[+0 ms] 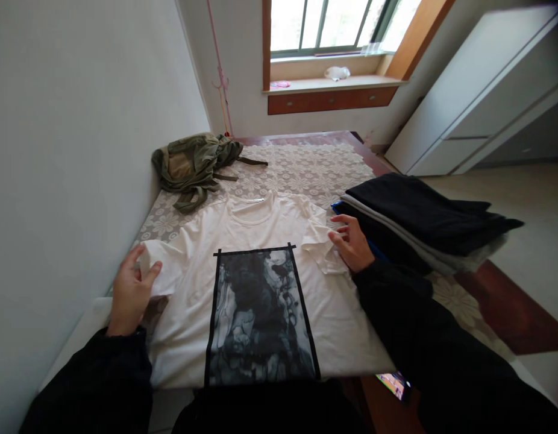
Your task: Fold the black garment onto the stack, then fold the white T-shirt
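White T-shirt [261,229] lying flat on the bed [306,169].
I am pinching its sleeve in my left hand [129,292]; right hand [351,241] fingers resting spread on the other sleeve.

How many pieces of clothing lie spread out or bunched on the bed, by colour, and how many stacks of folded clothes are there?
White T-shirt with dark print, laid flat, left hand pinching one sleeve, right hand on the other: 1
Olive green garment, bunched near the wall: 1
Stack of folded dark clothes: 1
Total: 3

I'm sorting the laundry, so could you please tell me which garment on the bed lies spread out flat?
The white printed T-shirt between both hands; the olive jacket is crumpled, the dark clothes stacked.
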Tool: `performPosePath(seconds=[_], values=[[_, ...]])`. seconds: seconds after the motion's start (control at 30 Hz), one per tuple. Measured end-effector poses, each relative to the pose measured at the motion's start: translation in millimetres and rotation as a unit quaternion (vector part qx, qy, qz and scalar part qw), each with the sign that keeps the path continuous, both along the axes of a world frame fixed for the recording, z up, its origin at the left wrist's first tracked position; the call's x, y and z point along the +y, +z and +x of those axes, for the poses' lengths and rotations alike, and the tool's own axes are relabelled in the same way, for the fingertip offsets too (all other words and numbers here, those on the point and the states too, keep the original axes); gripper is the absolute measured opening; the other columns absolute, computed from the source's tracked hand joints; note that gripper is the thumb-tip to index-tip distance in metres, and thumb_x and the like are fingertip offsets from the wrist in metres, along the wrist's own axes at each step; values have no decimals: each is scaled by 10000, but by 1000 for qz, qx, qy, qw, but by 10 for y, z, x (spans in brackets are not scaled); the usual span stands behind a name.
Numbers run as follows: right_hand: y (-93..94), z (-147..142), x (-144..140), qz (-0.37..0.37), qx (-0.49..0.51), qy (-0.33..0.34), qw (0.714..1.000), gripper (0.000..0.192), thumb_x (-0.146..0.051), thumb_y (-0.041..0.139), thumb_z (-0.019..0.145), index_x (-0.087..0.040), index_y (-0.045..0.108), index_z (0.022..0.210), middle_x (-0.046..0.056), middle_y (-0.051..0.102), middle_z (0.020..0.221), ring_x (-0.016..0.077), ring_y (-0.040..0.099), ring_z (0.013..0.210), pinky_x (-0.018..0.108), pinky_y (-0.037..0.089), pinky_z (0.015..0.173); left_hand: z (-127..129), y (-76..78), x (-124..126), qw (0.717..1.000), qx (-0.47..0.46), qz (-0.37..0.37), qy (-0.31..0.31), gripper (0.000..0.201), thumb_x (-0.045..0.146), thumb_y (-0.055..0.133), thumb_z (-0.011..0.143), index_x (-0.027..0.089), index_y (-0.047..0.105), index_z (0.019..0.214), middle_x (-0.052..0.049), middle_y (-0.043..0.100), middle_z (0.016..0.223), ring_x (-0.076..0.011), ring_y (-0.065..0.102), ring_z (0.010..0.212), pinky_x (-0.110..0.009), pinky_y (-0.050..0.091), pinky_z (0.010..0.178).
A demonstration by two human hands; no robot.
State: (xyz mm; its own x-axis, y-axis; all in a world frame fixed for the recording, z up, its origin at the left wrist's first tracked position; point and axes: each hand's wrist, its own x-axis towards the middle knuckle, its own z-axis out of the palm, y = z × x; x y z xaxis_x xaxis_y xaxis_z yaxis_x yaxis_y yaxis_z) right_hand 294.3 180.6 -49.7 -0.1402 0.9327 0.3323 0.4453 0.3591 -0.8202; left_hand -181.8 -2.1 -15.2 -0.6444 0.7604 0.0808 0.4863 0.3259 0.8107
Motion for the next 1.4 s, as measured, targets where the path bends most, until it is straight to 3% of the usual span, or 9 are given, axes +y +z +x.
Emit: performPosePath(seconds=[0.1, 0.2, 0.33, 0.5, 0.67, 0.87, 1.0, 1.17, 1.4], values=[[28, -16, -62, 131, -151, 53, 978, 351, -416, 638, 938, -218, 618, 1227, 167, 586, 1431, 333, 601, 1237, 503, 514, 1061, 32, 137, 26, 972, -218, 49, 75, 605, 246, 678, 919, 207, 502, 1497, -99, 592, 1514, -230, 687, 1196, -263, 628, 928], [4, 3, -54, 174, -200, 76, 961, 196, -263, 577, 955, -211, 661, 1125, 157, 634, 1379, 332, 591, 1267, 529, 456, 1142, 42, 231, 55, 929, -352, 65, 97, 485, 115, 633, 934, 260, 572, 1393, -28, 719, 1208, -124, 720, 1002, -159, 613, 831], [-46, 69, 5, 202, -211, 94, 952, 154, -123, 583, 851, -224, 677, 920, 120, 682, 1329, 317, 617, 1233, 513, 503, 1083, 61, 283, 86, 887, -426, 131, 118, 366, -33, 577, 854, 219, 669, 1104, -19, 742, 998, -90, 734, 833, -136, 622, 763], [-33, 104, -3, 273, -289, 150, 906, 173, -111, 620, 828, -234, 731, 779, 59, 717, 1356, 333, 606, 1304, 562, 431, 1169, 166, 365, 64, 859, -453, 191, 142, 350, -84, 531, 824, 197, 680, 970, -45, 754, 920, -109, 752, 817, -176, 644, 779], [-7, 77, -35, 267, -330, 131, 896, 413, -93, 586, 848, -201, 780, 1196, 73, 731, 1353, 322, 625, 1298, 560, 366, 1251, 276, 510, -12, 855, -456, 185, 163, 394, -92, 487, 850, 217, 703, 964, -53, 767, 947, -109, 764, 837, -180, 646, 787], [98, 41, -36, 193, -207, 68, 957, 559, -223, 545, 962, -183, 595, 1517, 129, 565, 1564, 313, 546, 1429, 499, 453, 1224, 257, 637, -49, 839, -479, 135, 219, 370, -55, 464, 897, 229, 700, 918, -58, 772, 1004, -122, 768, 882, -212, 662, 777], [257, 67, 17, 137, -144, 87, 976, 665, -369, 590, 984, -193, 480, 1615, 143, 416, 1674, 349, 432, 1525, 551, 454, 1221, 191, 566, 8, 859, -464, 105, 192, 345, -45, 516, 860, 221, 731, 909, -25, 758, 1018, -94, 743, 861, -172, 648, 766], [373, 147, 185, 59, -152, 94, 982, 981, -542, 740, 878, -185, 325, 1693, 146, 242, 1750, 403, 286, 1593, 596, 382, 1263, 0, 326, 47, 913, -378, 112, 106, 413, -45, 691, 634, 202, 758, 959, -8, 738, 1015, -96, 697, 860, -119, 623, 732], [284, 309, 340, 19, -195, 71, 978, 1162, -388, 775, 762, -90, 177, 1712, 161, 138, 1771, 361, 47, 1659, 504, 147, 1363, -470, -24, -27, 946, -263, 183, 48, 817, 49, 853, 399, 290, 744, 1173, 48, 689, 1087, -104, 653, 930, -151, 623, 772]])
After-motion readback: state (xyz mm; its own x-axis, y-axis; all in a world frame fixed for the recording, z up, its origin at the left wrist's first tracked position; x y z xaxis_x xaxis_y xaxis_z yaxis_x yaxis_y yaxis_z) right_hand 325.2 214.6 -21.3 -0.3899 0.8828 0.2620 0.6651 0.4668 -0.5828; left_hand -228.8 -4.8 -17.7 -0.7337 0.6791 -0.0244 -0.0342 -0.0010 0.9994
